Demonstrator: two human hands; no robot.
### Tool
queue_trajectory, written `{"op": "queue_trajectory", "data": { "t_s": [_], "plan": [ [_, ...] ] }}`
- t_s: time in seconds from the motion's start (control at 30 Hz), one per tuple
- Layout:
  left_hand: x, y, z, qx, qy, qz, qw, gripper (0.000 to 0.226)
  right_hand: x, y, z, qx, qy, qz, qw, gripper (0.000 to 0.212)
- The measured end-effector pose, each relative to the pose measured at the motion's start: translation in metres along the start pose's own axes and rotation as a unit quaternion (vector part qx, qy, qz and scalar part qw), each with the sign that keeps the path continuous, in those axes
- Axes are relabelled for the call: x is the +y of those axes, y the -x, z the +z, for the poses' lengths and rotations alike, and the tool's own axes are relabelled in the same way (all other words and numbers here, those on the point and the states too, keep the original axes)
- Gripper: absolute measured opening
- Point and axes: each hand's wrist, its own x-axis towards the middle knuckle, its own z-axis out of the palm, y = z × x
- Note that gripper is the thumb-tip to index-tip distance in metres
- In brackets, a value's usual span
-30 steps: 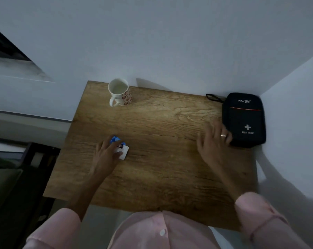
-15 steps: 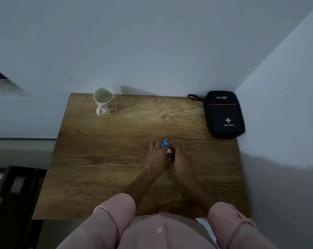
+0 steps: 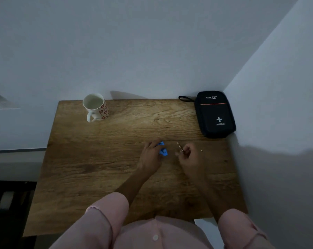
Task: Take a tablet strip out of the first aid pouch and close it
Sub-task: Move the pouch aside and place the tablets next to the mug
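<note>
The black first aid pouch (image 3: 215,114) lies zipped shut at the table's back right corner, against the wall. My left hand (image 3: 150,157) rests on the table's middle and is closed on a small blue tablet strip (image 3: 163,151), which shows past the fingers. My right hand (image 3: 191,155) is a short way to the right, apart from the left. Its fingers pinch a thin pale piece (image 3: 179,147) seen edge-on and pointing up and left. What that piece is cannot be told. Both hands are in front of the pouch and not touching it.
A white mug (image 3: 96,106) with red flowers stands at the back left of the wooden table (image 3: 98,168). Walls close the table in at the back and right. A dark piece of furniture (image 3: 8,203) sits left of the table.
My left hand carried the blue strip from the left to the middle, and the right hand left the pouch. The hands met, then parted, the right one now pinching a thin piece.
</note>
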Motion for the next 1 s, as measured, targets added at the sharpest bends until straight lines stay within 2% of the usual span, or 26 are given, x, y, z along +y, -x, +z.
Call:
{"op": "queue_trajectory", "data": {
  "t_s": [0.1, 0.17, 0.23, 0.33, 0.53, 0.6, 0.63, 0.7, 0.8, 0.87, 0.9, 0.97, 1.0],
  "plan": [
    [0.002, 0.0, 0.001, 0.012, 0.021, 0.007, 1.0, 0.043, -0.002, 0.0, 0.023, 0.019, 0.122, -0.097, 0.988, 0.007],
    [0.002, -0.001, 0.0, 0.01, 0.024, 0.009, 1.0, 0.043, -0.002, -0.003, 0.036, -0.017, 0.178, -0.101, 0.979, 0.025],
    [0.001, -0.001, -0.001, 0.009, 0.029, 0.013, 0.999, 0.041, -0.002, -0.004, 0.042, -0.039, 0.166, -0.087, 0.982, 0.034],
    [-0.004, -0.002, -0.003, 0.01, 0.04, 0.026, 0.999, 0.04, 0.002, -0.001, 0.039, -0.009, 0.138, -0.096, 0.986, 0.036],
    [-0.009, 0.001, 0.002, 0.031, 0.053, 0.038, 0.997, 0.039, 0.014, -0.001, 0.038, 0.015, 0.19, -0.12, 0.974, 0.033],
    [-0.01, 0.003, -0.006, 0.065, 0.069, 0.043, 0.995, 0.044, 0.012, -0.004, 0.04, 0.013, 0.18, -0.13, 0.975, 0.034],
    [-0.012, 0.004, -0.012, 0.107, 0.073, 0.037, 0.991, 0.047, 0.009, -0.005, 0.042, -0.004, 0.184, -0.129, 0.974, 0.038],
    [-0.018, 0.008, -0.033, 0.218, 0.061, -0.012, 0.974, 0.05, 0.004, -0.007, 0.051, -0.067, 0.226, -0.128, 0.964, 0.056],
    [-0.043, 0.007, -0.073, 0.359, 0.081, -0.178, 0.913, 0.056, 0.004, -0.007, 0.071, -0.097, 0.295, -0.147, 0.939, 0.07],
    [-0.072, -0.001, -0.096, 0.379, 0.112, -0.283, 0.874, 0.07, 0.008, -0.004, 0.082, -0.095, 0.295, -0.13, 0.942, 0.07],
    [-0.085, -0.005, -0.105, 0.369, 0.114, -0.311, 0.868, 0.075, 0.009, -0.003, 0.084, -0.092, 0.289, -0.119, 0.945, 0.07],
    [-0.106, -0.009, -0.123, 0.335, 0.118, -0.328, 0.875, 0.071, 0.008, -0.005, 0.088, -0.089, 0.278, -0.115, 0.949, 0.069],
    [-0.114, -0.011, -0.13, 0.32, 0.123, -0.326, 0.881, 0.06, 0.006, -0.008, 0.088, -0.092, 0.274, -0.118, 0.95, 0.069]
  ]
}}
